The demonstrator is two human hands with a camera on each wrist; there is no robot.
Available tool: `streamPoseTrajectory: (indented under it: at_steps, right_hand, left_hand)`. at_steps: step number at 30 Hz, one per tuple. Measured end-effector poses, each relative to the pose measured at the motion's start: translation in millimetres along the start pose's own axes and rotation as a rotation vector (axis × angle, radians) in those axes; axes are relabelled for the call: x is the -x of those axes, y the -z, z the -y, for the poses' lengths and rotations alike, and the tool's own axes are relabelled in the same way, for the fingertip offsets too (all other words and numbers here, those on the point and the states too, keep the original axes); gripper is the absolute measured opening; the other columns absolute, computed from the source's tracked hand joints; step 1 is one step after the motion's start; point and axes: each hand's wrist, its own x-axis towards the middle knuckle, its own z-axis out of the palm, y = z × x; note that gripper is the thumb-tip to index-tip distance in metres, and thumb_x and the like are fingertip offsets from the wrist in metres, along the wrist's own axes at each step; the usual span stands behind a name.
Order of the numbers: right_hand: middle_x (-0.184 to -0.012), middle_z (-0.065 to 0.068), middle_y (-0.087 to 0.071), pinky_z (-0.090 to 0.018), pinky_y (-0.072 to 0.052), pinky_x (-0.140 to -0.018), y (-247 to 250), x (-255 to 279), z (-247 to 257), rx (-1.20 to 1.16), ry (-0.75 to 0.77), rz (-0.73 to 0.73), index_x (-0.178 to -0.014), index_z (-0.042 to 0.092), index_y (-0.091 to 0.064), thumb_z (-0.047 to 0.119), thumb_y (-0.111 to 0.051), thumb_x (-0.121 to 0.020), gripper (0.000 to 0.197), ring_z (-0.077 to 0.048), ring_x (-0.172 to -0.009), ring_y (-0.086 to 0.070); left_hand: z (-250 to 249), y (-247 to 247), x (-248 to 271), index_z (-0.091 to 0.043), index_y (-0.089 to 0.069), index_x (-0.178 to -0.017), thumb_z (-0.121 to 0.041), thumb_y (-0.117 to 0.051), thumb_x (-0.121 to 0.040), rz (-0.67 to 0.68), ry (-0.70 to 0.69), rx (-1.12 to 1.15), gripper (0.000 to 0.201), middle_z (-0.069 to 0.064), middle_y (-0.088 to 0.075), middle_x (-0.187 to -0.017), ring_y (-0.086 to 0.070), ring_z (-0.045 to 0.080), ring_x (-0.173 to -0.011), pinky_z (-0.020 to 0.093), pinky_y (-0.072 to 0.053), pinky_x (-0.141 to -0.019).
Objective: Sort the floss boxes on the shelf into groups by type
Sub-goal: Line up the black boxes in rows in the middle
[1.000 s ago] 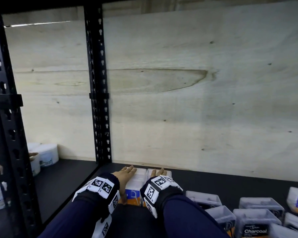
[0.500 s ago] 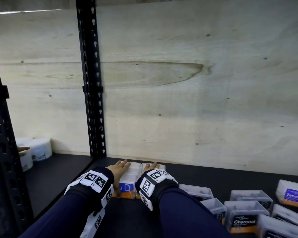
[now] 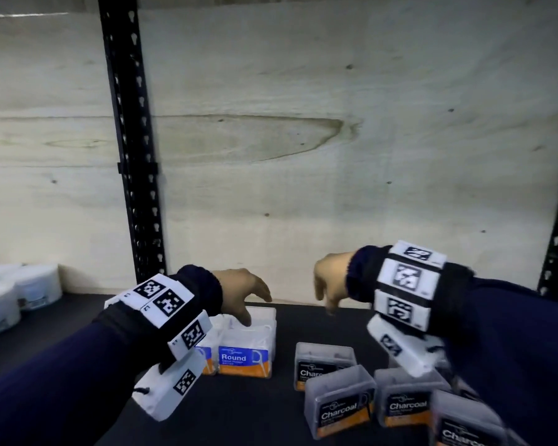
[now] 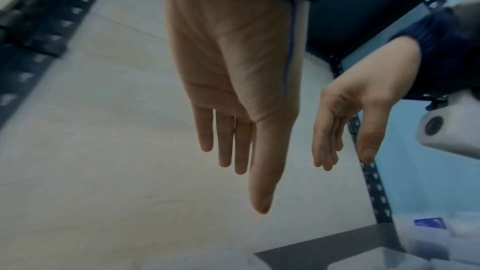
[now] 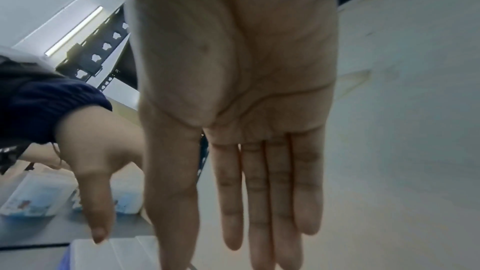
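- Between picks: left hand (image 3: 239, 289) and right hand (image 3: 331, 284) hovering empty, fingers (image 5: 259, 192) straight and relaxed.
- Round boxes (image 3: 245, 349) paired by the back wall, apparently grouped.
- Next: reaching for a Charcoal box (image 3: 339, 403), lifting clear of neighbours.

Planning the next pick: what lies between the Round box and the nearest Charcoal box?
Nothing: in the head view only bare black shelf separates the Round box from the nearest Charcoal box.

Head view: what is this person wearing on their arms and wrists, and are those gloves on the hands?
No gloves: the left hand and right hand are bare. Both arms wear dark navy long sleeves with ribbed cuffs. Each wrist carries a black strap holding white blocks printed with black square code markers, and a white camera housing hangs beneath it, its round lens visible in the left wrist view.
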Motion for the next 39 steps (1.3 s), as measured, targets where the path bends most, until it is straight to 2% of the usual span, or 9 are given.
streamPoseTrajectory:
  at_steps: [3, 6, 11, 18, 22, 28, 30, 34, 39]
  right_hand:
    - [-0.124, -0.012, -0.064, -0.02, -0.045, -0.079, -21.2, 20.3, -48.1, 0.042, -0.036, 0.036, -0.122, 0.007, -0.061, 0.011, -0.065, -0.083, 0.04, -0.023, -0.105, -0.06]
    - [-0.127, -0.01, -0.062, -0.022, -0.041, -0.08, -46.1, 34.8, -83.7, 0.047, -0.087, 0.077, -0.126, 0.01, -0.058, 0.012, -0.066, -0.083, 0.044, -0.019, -0.101, -0.057]
    - [-0.138, -0.007, -0.053, -0.028, -0.042, -0.099, -78.5, 42.9, -120.1, 0.062, -0.093, 0.188, -0.138, 0.015, -0.046, 0.016, -0.065, -0.085, 0.057, -0.023, -0.125, -0.051]
    - [-0.138, -0.008, -0.052, -0.031, -0.043, -0.097, -103.7, 36.2, -133.4, 0.03, -0.006, 0.255, -0.137, 0.014, -0.046, 0.014, -0.063, -0.085, 0.054, -0.025, -0.125, -0.049]
    - [-0.135, -0.01, -0.054, -0.029, -0.044, -0.089, -106.6, 29.3, -139.2, 0.006, 0.017, 0.237, -0.133, 0.011, -0.049, 0.016, -0.064, -0.085, 0.051, -0.027, -0.122, -0.051]
    - [-0.131, -0.014, -0.058, -0.034, -0.046, -0.095, -92.9, 9.3, -147.1, -0.018, -0.001, 0.118, -0.13, 0.005, -0.054, 0.015, -0.065, -0.085, 0.048, -0.029, -0.119, -0.055]
    - [-0.132, -0.014, -0.057, -0.035, -0.045, -0.097, -90.9, 0.8, -150.1, -0.025, -0.014, 0.093, -0.13, 0.003, -0.053, 0.014, -0.064, -0.085, 0.048, -0.029, -0.12, -0.054]
    - [-0.136, -0.014, -0.054, -0.035, -0.044, -0.098, -91.5, -15.9, -154.5, -0.007, -0.048, 0.077, -0.133, 0.002, -0.049, 0.014, -0.063, -0.086, 0.05, -0.029, -0.123, -0.052]
    - [-0.138, -0.014, -0.052, -0.034, -0.044, -0.098, -93.3, -29.4, -158.2, -0.002, -0.064, 0.101, -0.135, 0.004, -0.047, 0.015, -0.063, -0.086, 0.052, -0.029, -0.124, -0.052]
  left_hand:
    - [-20.5, 5.6, -11.6, -0.014, -0.048, -0.137, -0.018, -0.063, -0.087, 0.027, -0.061, 0.033, 0.053, 0.002, -0.048, -0.144, -0.045, 0.019, -0.132, 0.026, -0.037, -0.106]
    - [-41.5, 4.0, -28.1, -0.016, -0.05, -0.136, -0.02, -0.066, -0.085, 0.09, -0.092, 0.03, 0.054, 0.004, -0.051, -0.14, -0.049, 0.019, -0.127, 0.028, -0.04, -0.103]
    - [-73.4, -2.2, -53.2, -0.015, -0.044, -0.139, -0.022, -0.07, -0.082, 0.241, -0.104, -0.018, 0.062, 0.003, -0.05, -0.142, -0.049, 0.019, -0.129, 0.027, -0.039, -0.103]
    - [-91.9, -9.4, -78.8, -0.006, -0.053, -0.128, -0.018, -0.071, -0.081, 0.312, -0.117, -0.001, 0.051, 0.011, -0.058, -0.131, -0.047, 0.013, -0.094, 0.021, -0.038, -0.066]
    - [-95.7, -6.3, -89.4, -0.003, -0.055, -0.125, -0.018, -0.072, -0.081, 0.329, -0.113, -0.062, 0.05, 0.013, -0.061, -0.128, -0.047, 0.014, -0.09, 0.019, -0.037, -0.061]
    - [-99.6, 11.9, -113.2, -0.003, -0.05, -0.13, -0.023, -0.069, -0.084, 0.241, -0.057, -0.144, 0.054, 0.014, -0.058, -0.13, -0.056, 0.026, -0.105, 0.033, -0.045, -0.091]
    - [-102.9, 15.3, -124.2, -0.002, -0.049, -0.131, -0.023, -0.066, -0.086, 0.224, -0.043, -0.156, 0.053, 0.015, -0.057, -0.131, -0.055, 0.03, -0.113, 0.035, -0.045, -0.093]
    - [-105.1, 16.0, -145.5, -0.004, -0.054, -0.119, -0.023, -0.065, -0.087, 0.243, -0.027, -0.178, 0.039, 0.02, -0.057, -0.119, -0.051, 0.026, -0.095, 0.033, -0.04, -0.08]
    - [-106.3, 12.3, -159.8, -0.001, -0.044, -0.136, -0.022, -0.064, -0.088, 0.223, -0.03, -0.146, 0.056, 0.016, -0.051, -0.138, -0.05, 0.031, -0.124, 0.035, -0.042, -0.1]
